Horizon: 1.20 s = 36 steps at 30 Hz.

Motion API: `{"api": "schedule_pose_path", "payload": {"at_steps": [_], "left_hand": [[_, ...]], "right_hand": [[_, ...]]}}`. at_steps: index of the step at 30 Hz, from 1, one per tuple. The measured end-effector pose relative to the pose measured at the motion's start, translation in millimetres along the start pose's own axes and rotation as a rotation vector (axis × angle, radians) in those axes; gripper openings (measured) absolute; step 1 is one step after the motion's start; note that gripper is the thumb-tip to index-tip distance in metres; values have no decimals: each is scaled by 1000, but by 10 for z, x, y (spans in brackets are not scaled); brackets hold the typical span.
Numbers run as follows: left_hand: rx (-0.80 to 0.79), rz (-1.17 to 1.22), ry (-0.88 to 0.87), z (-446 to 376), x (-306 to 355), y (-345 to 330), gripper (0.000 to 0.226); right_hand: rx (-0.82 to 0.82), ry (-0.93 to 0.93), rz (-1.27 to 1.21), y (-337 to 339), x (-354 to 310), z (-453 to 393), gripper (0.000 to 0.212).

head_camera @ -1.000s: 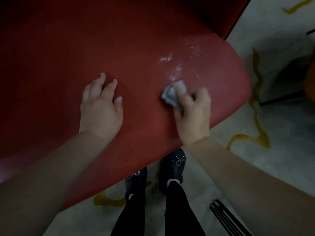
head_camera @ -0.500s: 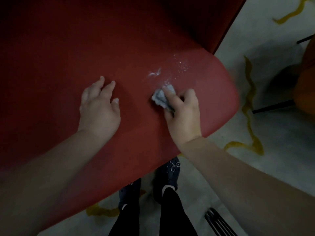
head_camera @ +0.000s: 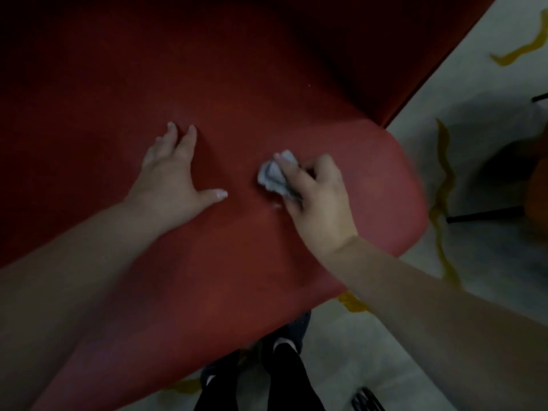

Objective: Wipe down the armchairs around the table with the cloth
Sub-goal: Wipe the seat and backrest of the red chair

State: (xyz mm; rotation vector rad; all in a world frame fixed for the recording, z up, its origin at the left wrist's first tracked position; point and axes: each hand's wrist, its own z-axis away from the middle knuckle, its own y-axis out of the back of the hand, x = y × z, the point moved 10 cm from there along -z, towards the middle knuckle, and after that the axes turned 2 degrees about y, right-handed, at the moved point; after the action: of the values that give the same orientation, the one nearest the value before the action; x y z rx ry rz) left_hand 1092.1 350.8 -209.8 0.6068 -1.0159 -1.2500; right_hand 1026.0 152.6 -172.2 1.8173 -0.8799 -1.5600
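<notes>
A red armchair seat [head_camera: 207, 292] fills most of the view, its backrest rising dark at the top. My right hand [head_camera: 317, 203] grips a small crumpled grey cloth [head_camera: 274, 175] and presses it onto the middle of the seat. My left hand [head_camera: 173, 173] rests flat on the seat just left of the cloth, fingers spread and thumb pointing toward it. No white residue shows on the seat around the cloth.
A pale floor with yellow wavy markings [head_camera: 443, 185] lies to the right. A dark leg [head_camera: 483, 216] of another chair stands at the right edge. My own legs and dark shoes [head_camera: 284, 351] are below the seat's front edge.
My right hand has swept the cloth leftward across the seat, toward my left hand. The white specks seen earlier are gone. My left thumb has spread out.
</notes>
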Motion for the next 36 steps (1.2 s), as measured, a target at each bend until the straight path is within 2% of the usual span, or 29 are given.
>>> {"api": "schedule_pose_path", "payload": {"at_steps": [2,5,7,8,10,13,15,20,22,25,27,33,35,36], "left_hand": [[-49,-50,-17,-25,-12,-8,122],[-56,-99,-20,-52,-4,-24,129],[-34,-117,-24,-61,10,-33,128],[-26,-127,-28,-64,14,-36,128],[-7,-142,-37,-63,21,-32,128],[21,-133,-33,-30,21,-26,125],[42,-146,-23,0,39,-40,122],[102,-310,-20,20,96,-54,118],[107,-335,-22,21,86,-61,118],[87,-335,-18,0,67,-88,119],[55,-340,-24,-32,66,-122,120],[-22,-371,-33,-74,43,-187,121],[-39,-381,-34,-85,40,-195,122],[-46,-386,-34,-92,37,-198,122]], "right_hand": [[-17,13,33,80,140,-64,51],[145,-180,133,321,599,-434,45],[177,-299,116,315,762,-661,40],[174,-296,86,260,690,-695,37],[133,-147,13,104,329,-582,33],[-93,119,35,-121,-106,-109,50],[-151,159,105,-68,-24,16,55],[98,-169,154,196,458,-550,48],[101,-175,103,83,331,-596,51],[-38,-10,64,-111,-4,-298,56],[-42,-6,62,-60,32,-178,57],[276,-357,138,279,634,-888,46],[295,-436,148,211,654,-1077,47],[272,-401,181,154,568,-1119,48]]}}
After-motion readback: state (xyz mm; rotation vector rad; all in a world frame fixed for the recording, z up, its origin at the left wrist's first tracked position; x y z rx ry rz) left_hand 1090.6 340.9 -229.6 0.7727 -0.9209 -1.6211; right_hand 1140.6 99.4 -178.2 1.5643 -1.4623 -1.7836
